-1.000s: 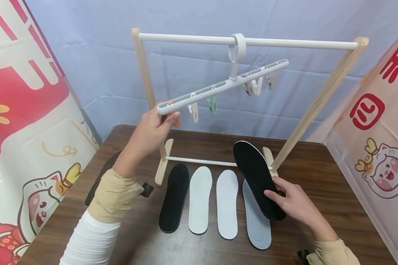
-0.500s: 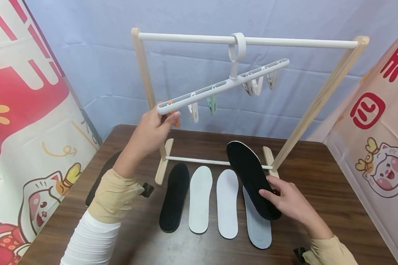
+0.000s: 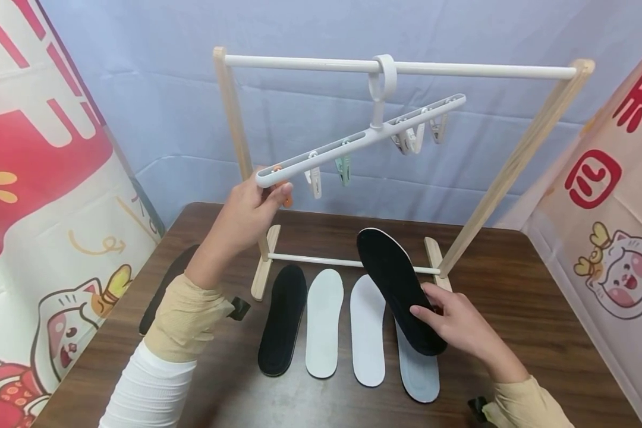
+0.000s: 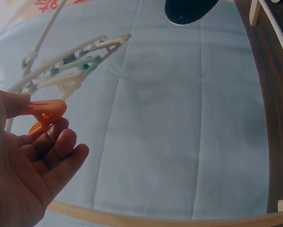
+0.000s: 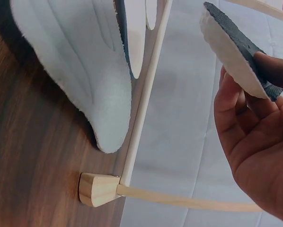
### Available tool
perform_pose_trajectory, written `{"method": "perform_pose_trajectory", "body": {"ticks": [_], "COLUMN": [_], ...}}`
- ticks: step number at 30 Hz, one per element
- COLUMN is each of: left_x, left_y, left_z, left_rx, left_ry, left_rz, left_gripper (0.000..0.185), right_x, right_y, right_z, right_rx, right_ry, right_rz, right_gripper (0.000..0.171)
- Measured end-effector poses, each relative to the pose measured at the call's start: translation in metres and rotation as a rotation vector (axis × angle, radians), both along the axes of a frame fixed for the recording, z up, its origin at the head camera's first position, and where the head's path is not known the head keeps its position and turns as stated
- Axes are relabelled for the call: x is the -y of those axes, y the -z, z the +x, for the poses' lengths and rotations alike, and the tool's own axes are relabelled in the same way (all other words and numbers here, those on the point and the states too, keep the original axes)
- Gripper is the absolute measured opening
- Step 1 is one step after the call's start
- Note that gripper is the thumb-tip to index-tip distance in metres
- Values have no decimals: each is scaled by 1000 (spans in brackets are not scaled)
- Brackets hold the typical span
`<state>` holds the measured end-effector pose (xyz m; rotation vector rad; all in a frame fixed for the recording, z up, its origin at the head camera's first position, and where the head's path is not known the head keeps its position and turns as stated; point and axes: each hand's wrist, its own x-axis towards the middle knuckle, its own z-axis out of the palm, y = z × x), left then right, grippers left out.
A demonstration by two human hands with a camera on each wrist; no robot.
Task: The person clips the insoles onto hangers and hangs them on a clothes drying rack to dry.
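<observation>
My left hand [image 3: 274, 191] is raised at the low left end of a white clip hanger [image 3: 364, 138] and pinches its orange clip [image 4: 46, 112] between thumb and fingers. The hanger hangs tilted from the white top bar [image 3: 299, 62] of a wooden rack. My right hand [image 3: 425, 306] grips a black insole [image 3: 396, 285] by its heel and holds it slanted above the table, over a grey insole [image 3: 421, 371]. The right wrist view shows the held insole's white foam edge [image 5: 229, 47].
A black insole [image 3: 282, 318] and two white insoles [image 3: 323, 321] [image 3: 368, 330] lie side by side on the brown table [image 3: 513, 297] before the rack's base rod [image 3: 310, 260]. Another dark insole [image 3: 163, 285] lies under my left forearm. Printed banners stand left and right.
My right hand has carried the black insole to the left and a little upward. The left hand has stayed at the hanger's end.
</observation>
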<state>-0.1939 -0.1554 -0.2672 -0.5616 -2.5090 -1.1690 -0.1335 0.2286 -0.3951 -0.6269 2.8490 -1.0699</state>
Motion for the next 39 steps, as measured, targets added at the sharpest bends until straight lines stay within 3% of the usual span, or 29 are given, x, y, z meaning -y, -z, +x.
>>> {"method": "perform_pose_trajectory", "body": {"ticks": [11,26,39], "left_x": [1,0,-1], "left_y": [2,2,1], "left_z": [-1,-1,0], "left_rx": [-6,-2,10], "left_ry": [-2,-1,-2], "left_rz": [-16,-17,-15], "left_gripper": [30,29,32], "right_x": [12,27,40], "right_y": [-3,-2,-7], "right_z": [-2,-4,-5], "right_rx": [51,-5,12], "right_ry": [-53,-94,-114], "right_rz": [-57,-35,-34], "right_gripper": [12,10,11]}}
